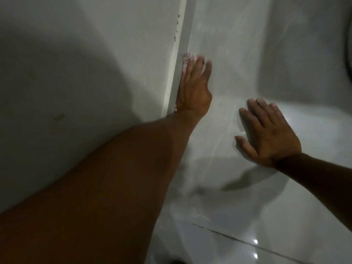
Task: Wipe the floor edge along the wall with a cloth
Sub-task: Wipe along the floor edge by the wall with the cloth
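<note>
My left hand (194,86) lies stretched out along the floor edge, where the white skirting strip (185,29) meets the glossy floor (228,54). A small pale cloth (185,57) is pressed under its fingers against the strip. Only a crumpled bit of the cloth shows at the fingertips, and the rest is hidden beneath the hand. My right hand (270,134) rests flat on the floor to the right, fingers spread, holding nothing.
The grey wall (85,54) fills the left side, with a few dark specks near the strip's top. The floor is shiny white tile with a grout line (238,239) at lower right. A dark curved object (349,44) shows at the right edge.
</note>
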### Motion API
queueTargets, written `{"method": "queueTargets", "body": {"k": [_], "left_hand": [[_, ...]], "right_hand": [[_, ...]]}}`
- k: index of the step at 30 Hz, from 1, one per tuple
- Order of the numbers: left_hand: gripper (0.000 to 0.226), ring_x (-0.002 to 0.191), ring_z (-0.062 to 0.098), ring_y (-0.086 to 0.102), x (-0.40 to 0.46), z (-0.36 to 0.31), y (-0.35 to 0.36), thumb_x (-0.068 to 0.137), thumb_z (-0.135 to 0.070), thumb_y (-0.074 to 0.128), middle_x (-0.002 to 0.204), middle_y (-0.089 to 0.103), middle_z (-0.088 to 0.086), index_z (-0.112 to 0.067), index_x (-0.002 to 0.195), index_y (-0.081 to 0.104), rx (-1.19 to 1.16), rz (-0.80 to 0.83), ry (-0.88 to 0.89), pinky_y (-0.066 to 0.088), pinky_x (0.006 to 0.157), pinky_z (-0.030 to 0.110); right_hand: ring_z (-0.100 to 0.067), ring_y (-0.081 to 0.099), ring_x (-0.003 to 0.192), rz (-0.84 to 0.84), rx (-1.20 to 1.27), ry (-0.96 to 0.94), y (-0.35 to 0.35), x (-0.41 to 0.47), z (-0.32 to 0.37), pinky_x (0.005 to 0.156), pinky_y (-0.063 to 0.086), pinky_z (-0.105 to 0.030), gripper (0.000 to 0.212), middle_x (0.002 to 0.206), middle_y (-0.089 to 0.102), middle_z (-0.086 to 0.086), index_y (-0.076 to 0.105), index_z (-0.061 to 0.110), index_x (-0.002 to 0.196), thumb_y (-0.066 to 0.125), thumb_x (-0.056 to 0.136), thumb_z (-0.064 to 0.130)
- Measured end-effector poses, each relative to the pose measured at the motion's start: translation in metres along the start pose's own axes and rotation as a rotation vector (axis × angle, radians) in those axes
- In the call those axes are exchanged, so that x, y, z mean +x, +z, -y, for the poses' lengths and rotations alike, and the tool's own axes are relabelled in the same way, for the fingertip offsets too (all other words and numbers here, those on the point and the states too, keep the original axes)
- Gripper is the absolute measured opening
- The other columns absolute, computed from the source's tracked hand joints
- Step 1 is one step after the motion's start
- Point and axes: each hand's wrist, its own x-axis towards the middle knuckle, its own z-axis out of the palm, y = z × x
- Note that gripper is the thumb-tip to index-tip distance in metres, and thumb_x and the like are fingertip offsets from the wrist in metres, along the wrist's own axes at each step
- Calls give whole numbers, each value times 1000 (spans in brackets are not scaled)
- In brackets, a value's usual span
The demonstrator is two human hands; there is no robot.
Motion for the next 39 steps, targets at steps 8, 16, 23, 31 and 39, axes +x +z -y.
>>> {"method": "queueTargets", "body": {"k": [8, 16, 23, 31, 39], "left_hand": [[72, 157, 39, 13, -42, 2, 3, 88, 13, 38, 167, 27, 18, -8, 157, 32, 9, -57, 34, 18, 130, 52], [70, 153, 43, 26, -151, 3, -2, 82, 19, 50, 160, 40, 20, -4, 148, 48, -20, 7, -8, 24, 126, 58], [72, 154, 45, 21, 11, 9, 8, 82, 20, 45, 159, 41, 21, -5, 150, 44, -71, -80, 49, 24, 128, 53], [80, 159, 34, 7, 44, -9, 12, 84, 11, 34, 170, 18, 16, -10, 160, 21, 75, 25, 223, 7, 132, 47], [75, 159, 34, 3, 83, -16, 3, 88, 4, 27, 171, 14, 15, -12, 161, 19, 131, 78, 62, 3, 132, 44]], "right_hand": [[-37, 27, 152, 35, 17, 1, -4, 1, 1, 126, 14, -50, 77, 161, 34, -21, 42, 5, 152, 48, 93, 53], [-39, 29, 151, 26, 36, 8, -5, 1, 2, 125, 16, -53, 76, 160, 37, -23, 46, 2, 149, 56, 91, 48], [-34, 24, 154, 87, 16, 25, -4, 1, 1, 128, 10, -47, 77, 162, 33, -20, 42, 7, 152, 45, 93, 56], [-30, 21, 155, 114, -2, 49, -5, 1, 3, 128, 7, -43, 76, 164, 32, -16, 43, 9, 153, 45, 94, 57], [-34, 25, 153, 63, -6, 42, -4, 1, 1, 127, 13, -48, 77, 162, 35, -20, 44, 7, 152, 46, 92, 56]]}}
